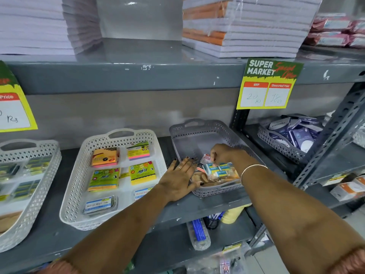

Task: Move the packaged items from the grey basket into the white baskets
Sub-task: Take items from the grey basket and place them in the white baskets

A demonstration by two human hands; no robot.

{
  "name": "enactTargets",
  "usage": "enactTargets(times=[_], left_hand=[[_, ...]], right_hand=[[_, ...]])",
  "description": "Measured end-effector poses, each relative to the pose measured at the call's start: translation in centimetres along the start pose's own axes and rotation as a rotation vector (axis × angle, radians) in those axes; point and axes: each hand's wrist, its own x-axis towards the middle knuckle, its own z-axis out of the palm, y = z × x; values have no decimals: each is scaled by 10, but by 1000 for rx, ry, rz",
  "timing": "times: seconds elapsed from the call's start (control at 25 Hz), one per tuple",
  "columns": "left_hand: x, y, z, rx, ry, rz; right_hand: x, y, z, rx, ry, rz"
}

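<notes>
Grey metal shelf bears grey basket; right hand pinches packet, left hand flat, spread.

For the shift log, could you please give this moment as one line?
left hand: flat on grey basket edge | right hand: pinching clear packet inside | white basket: holds sticky notes

We see our left hand flat against the grey basket, our right hand pinching a clear packet inside.
</notes>
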Motion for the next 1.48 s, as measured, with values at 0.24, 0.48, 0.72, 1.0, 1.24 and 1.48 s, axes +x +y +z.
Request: enactTargets(times=[0.24,0.48,0.72,1.0,1.24,1.48], left_hand=[[-1,0,0,-20,-15,6],[-1,1,-3,-16,-28,-23],[-25,-28,-23,-8,82,-130],[-141,-140,-61,98,151,-412],[-309,-240,-55,160,127,-437],[-396,-293,-32,91,45,-403]], right_hand=[[-27,-13,-1,-349,-232,141],[-22,-12,12,-338,-105,72],[-3,-27,-3,-227,-23,-7],[20,-159,-21,-221,109,-245],[21,-347,19,-147,165,-485],[24,-476,92,-149,160,-581]])
